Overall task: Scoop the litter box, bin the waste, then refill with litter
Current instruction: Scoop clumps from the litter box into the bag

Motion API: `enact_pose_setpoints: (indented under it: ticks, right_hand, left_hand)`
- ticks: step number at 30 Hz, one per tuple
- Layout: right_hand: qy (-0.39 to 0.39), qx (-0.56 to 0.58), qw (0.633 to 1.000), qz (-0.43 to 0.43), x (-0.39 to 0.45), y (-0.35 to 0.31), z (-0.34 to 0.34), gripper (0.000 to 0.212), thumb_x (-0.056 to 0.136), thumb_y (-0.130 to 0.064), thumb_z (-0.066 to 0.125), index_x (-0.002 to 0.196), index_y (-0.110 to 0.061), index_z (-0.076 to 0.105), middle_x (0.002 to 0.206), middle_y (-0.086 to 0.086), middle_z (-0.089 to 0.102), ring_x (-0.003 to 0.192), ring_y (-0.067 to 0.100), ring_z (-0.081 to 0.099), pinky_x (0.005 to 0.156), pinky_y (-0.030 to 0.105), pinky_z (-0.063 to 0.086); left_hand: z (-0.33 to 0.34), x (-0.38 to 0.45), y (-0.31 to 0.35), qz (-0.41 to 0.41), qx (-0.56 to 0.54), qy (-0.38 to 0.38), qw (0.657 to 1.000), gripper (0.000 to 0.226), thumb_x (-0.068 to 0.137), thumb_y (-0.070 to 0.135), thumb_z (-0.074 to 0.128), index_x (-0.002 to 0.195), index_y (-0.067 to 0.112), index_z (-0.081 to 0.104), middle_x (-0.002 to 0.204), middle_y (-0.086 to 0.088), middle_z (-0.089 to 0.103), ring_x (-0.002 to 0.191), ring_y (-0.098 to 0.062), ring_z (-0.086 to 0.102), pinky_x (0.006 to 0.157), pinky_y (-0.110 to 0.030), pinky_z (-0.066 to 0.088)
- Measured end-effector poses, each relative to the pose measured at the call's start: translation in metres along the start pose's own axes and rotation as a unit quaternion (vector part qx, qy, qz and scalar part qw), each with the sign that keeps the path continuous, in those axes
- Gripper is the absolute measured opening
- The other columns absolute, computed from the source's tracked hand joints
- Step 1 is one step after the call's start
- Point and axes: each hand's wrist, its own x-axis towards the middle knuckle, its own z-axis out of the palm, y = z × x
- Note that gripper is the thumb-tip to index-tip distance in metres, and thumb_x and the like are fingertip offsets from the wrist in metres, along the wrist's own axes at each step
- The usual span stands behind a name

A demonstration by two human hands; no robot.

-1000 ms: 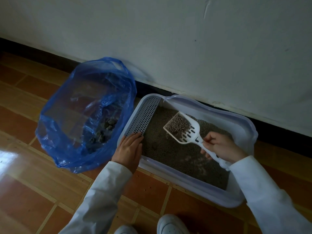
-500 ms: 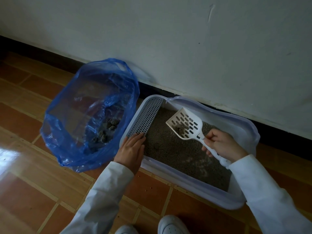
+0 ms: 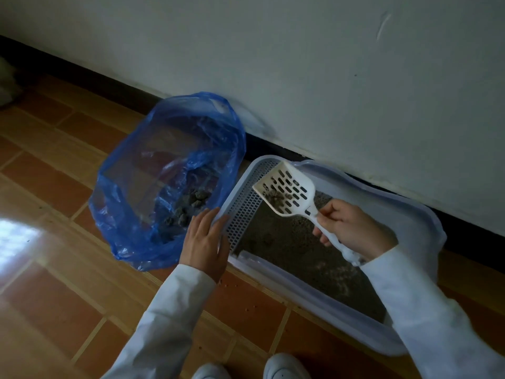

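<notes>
Crouching close, the person shows two white shoe tips (image 3: 284,366) at the bottom edge, on the brown tiled floor (image 3: 68,283). Just beyond them, the left hand (image 3: 206,242) lies flat with fingers straight, grasping nothing, its fingertips resting at the near left corner of the litter box (image 3: 328,305), beside the perforated grille (image 3: 246,212) that forms the box's left end. The right hand (image 3: 352,228) is curled round the handle of the white scoop (image 3: 287,190), gripping it. The scoop's long axis runs diagonally: handle end low and right near the sleeve, slotted blade pointing up and left toward the blue bag (image 3: 131,220). The blade hangs over the grille end of the box, with a small grey clump (image 3: 276,196) sitting in it. Grey litter (image 3: 295,255) covers the box floor. The bag stands open on the floor just left of the box, with dark clumps of waste (image 3: 191,203) at its bottom. Farthest back, a dark skirting strip (image 3: 109,86) runs under the pale wall (image 3: 300,64), with box and bag both near it.
</notes>
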Motion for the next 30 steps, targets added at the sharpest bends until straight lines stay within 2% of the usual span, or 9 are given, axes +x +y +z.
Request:
enact_pose_setpoints:
  ticks: [2, 6, 9, 12, 17, 21, 24, 26, 30]
  right_hand:
    - [-0.013, -0.015, 0.999, -0.028, 0.013, -0.014, 0.014, 0.008, 0.093, -0.014, 0.056, 0.091, -0.007, 0.059, 0.077, 0.011, 0.070, 0.066, 0.021, 0.065, 0.062, 0.031, 0.056]
    - [-0.021, -0.100, 0.991, -0.090, 0.044, -0.046, 0.051, 0.008, 0.092, -0.022, 0.057, 0.085, -0.017, 0.055, 0.076, 0.002, 0.069, 0.061, 0.010, 0.064, 0.055, 0.023, 0.052]
    - [0.003, -0.183, 0.974, -0.134, 0.064, -0.069, 0.082, 0.009, 0.091, -0.022, 0.058, 0.088, -0.017, 0.052, 0.085, 0.003, 0.065, 0.078, 0.016, 0.064, 0.068, 0.032, 0.054]
    - [0.030, -0.289, 0.935, -0.205, 0.074, -0.084, 0.111, 0.017, 0.088, -0.015, 0.059, 0.102, -0.015, 0.049, 0.097, 0.008, 0.063, 0.091, 0.024, 0.062, 0.071, 0.036, 0.050]
    - [0.069, -0.442, 0.837, -0.315, 0.081, -0.088, 0.142, 0.042, 0.085, -0.008, 0.061, 0.121, -0.012, 0.040, 0.112, 0.018, 0.058, 0.103, 0.033, 0.057, 0.079, 0.041, 0.049]
    - [0.102, -0.480, 0.796, -0.353, 0.083, -0.084, 0.149, 0.047, 0.086, -0.012, 0.061, 0.127, -0.014, 0.040, 0.114, 0.018, 0.055, 0.106, 0.031, 0.051, 0.086, 0.042, 0.046]
    - [0.110, -0.480, 0.793, -0.358, 0.083, -0.083, 0.144, 0.048, 0.088, -0.012, 0.058, 0.132, -0.014, 0.038, 0.115, 0.018, 0.054, 0.106, 0.031, 0.051, 0.087, 0.042, 0.045]
    - [0.110, -0.453, 0.808, -0.359, 0.080, -0.084, 0.136, 0.046, 0.087, -0.012, 0.059, 0.129, -0.014, 0.040, 0.112, 0.017, 0.056, 0.103, 0.030, 0.054, 0.082, 0.041, 0.047]
    - [0.098, -0.316, 0.889, -0.317, 0.068, -0.080, 0.101, 0.011, 0.089, -0.012, 0.053, 0.096, -0.017, 0.047, 0.082, 0.002, 0.059, 0.079, 0.024, 0.061, 0.061, 0.036, 0.049]
  left_hand:
    - [-0.004, -0.002, -0.005, -0.024, 0.001, 0.015, 1.000, 0.038, 0.086, 0.007, 0.059, 0.124, 0.003, 0.057, 0.133, -0.021, 0.052, 0.126, -0.040, 0.045, 0.101, -0.057, 0.041]
    - [-0.009, -0.007, -0.016, -0.054, -0.006, 0.010, 0.998, 0.041, 0.088, 0.008, 0.057, 0.128, 0.001, 0.052, 0.136, -0.022, 0.048, 0.129, -0.040, 0.042, 0.105, -0.055, 0.037]
    - [-0.009, -0.010, -0.024, -0.065, -0.002, -0.008, 0.998, 0.044, 0.091, 0.012, 0.053, 0.134, 0.005, 0.047, 0.140, -0.017, 0.046, 0.132, -0.035, 0.039, 0.109, -0.052, 0.033]
    - [-0.008, -0.013, -0.030, -0.078, -0.010, -0.022, 0.997, 0.046, 0.093, 0.017, 0.050, 0.138, 0.011, 0.042, 0.141, -0.012, 0.046, 0.134, -0.029, 0.037, 0.113, -0.049, 0.027]
    - [-0.005, -0.016, -0.029, -0.066, -0.020, -0.023, 0.997, 0.044, 0.093, 0.022, 0.045, 0.136, 0.011, 0.045, 0.139, -0.011, 0.049, 0.133, -0.028, 0.039, 0.114, -0.048, 0.026]
    - [-0.004, -0.016, -0.025, -0.066, -0.025, -0.031, 0.997, 0.047, 0.093, 0.028, 0.034, 0.136, 0.012, 0.044, 0.140, -0.011, 0.048, 0.135, -0.027, 0.037, 0.115, -0.049, 0.024]
    - [-0.002, -0.016, -0.023, -0.064, -0.028, -0.025, 0.997, 0.044, 0.094, 0.018, 0.044, 0.137, 0.011, 0.043, 0.143, -0.012, 0.045, 0.137, -0.028, 0.033, 0.116, -0.048, 0.023]
    - [-0.003, -0.015, -0.021, -0.056, -0.024, -0.021, 0.998, 0.045, 0.093, 0.016, 0.046, 0.138, 0.010, 0.043, 0.144, -0.012, 0.043, 0.138, -0.029, 0.032, 0.116, -0.048, 0.024]
    - [0.000, -0.011, -0.017, -0.033, -0.012, -0.020, 0.999, 0.047, 0.092, 0.014, 0.048, 0.138, 0.011, 0.042, 0.144, -0.013, 0.043, 0.138, -0.028, 0.033, 0.116, -0.047, 0.024]
